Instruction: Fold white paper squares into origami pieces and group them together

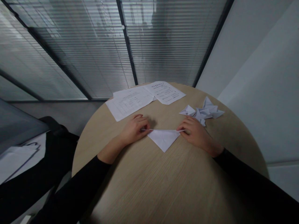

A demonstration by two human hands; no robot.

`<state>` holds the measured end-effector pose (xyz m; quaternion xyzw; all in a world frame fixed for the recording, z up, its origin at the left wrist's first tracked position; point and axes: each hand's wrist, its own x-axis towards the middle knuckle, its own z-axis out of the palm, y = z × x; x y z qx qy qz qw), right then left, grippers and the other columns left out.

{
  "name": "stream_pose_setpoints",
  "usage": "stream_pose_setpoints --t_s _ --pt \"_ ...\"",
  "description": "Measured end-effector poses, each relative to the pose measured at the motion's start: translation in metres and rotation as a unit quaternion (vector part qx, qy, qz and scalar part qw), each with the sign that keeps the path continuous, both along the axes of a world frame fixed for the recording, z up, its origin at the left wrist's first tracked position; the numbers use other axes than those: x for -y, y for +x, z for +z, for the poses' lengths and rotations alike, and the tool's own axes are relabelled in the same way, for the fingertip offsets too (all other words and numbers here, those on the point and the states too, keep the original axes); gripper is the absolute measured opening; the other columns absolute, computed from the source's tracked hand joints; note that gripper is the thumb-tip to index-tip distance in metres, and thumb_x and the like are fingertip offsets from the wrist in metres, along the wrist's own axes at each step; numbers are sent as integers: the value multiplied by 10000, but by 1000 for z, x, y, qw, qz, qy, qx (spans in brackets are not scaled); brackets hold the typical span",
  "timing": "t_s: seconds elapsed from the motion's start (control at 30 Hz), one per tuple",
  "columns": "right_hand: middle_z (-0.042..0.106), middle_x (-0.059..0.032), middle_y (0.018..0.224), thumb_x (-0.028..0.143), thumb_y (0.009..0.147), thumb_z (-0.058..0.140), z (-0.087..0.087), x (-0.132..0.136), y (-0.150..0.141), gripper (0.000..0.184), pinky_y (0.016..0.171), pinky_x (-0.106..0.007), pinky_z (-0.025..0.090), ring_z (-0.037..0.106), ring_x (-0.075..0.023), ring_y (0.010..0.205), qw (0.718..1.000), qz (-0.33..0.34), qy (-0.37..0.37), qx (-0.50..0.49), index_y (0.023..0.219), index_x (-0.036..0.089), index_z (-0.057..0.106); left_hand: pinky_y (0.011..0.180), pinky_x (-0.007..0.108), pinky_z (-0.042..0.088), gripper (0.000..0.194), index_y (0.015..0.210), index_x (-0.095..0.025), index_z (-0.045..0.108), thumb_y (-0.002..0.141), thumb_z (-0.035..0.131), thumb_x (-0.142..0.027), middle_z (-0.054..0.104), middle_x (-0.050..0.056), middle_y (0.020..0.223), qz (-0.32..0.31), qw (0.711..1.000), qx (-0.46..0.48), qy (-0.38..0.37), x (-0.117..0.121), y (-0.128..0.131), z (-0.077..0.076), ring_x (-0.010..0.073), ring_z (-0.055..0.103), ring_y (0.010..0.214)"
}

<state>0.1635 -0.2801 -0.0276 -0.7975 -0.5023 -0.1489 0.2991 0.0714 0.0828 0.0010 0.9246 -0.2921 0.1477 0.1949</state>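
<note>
Glass partition walls with slatted blinds [70, 53] rise behind a round, pale wood-grain counter [149, 177]. At its far side lie two printed sheets, a ruled form [129, 104] and a page of text [164, 92], their edges meeting. Right of them sits a loose heap of folded white paper pieces [202, 109], just beyond the right hand [192, 133]. Centred on the counter, a folded white paper triangle [163, 139] lies flat, its point toward the person and its long edge running between both hands. The left hand [135, 129] pinches one end of that edge, its grip nearly closed, while the right hand's grip pinches the other end.
</note>
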Motion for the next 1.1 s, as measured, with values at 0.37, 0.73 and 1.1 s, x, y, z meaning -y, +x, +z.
stream_pose_setpoints --t_s 0.37,0.73,1.1 --pt "785 -48 1016 96 875 687 19 2 -11 253 1285 -666 484 752 -286 979 998 53 -42 16 1030 275 776 920 407 557 164 1099 -237 757 971 659 -264 794 69 1066 -72 996 -19 39 3 -10 13 250 734 978" --pt "779 -115 1239 378 1060 848 6 0 -5 234 1057 -582 598 706 -363 1193 995 4 -99 -23 1239 259 755 996 452 586 244 1140 -215 746 1090 654 -436 773 109 1152 -35 998 -43 28 3 -9 13 285 745 1101" --pt "782 -67 1142 262 1031 858 4 -2 -5 176 1004 -502 571 720 -306 1118 995 29 -59 -80 1081 266 690 1009 427 577 320 1181 -240 754 1097 716 -547 773 110 1200 -59 996 -60 16 4 -9 12 281 739 1139"
